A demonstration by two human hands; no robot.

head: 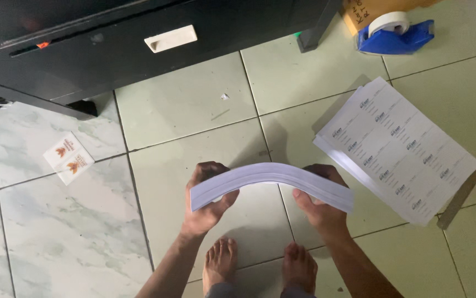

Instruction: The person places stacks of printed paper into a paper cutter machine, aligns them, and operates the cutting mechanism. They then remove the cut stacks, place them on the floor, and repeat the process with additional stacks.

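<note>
Above the bare feet (260, 264), the left hand (207, 201) and right hand (320, 201) each clamp one end of the bent paper stack (271, 179), lying sideways.

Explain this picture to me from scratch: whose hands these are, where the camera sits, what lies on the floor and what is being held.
There is no machine here. The single picture comes from a camera worn on a person's head, looking straight down, so you see their own two arms and bare feet on a tiled floor.

The left hand and the right hand each grip one end of a thick stack of white paper, which bows upward in the middle.

On the floor to the right lies a second pile of printed sheets, covered in rows of small repeated labels. At the top right sits a blue tape dispenser with a white roll, next to a cardboard box. To the left lie two small cards with orange marks. Along the top runs a dark cabinet or machine; I cannot tell which.
</note>
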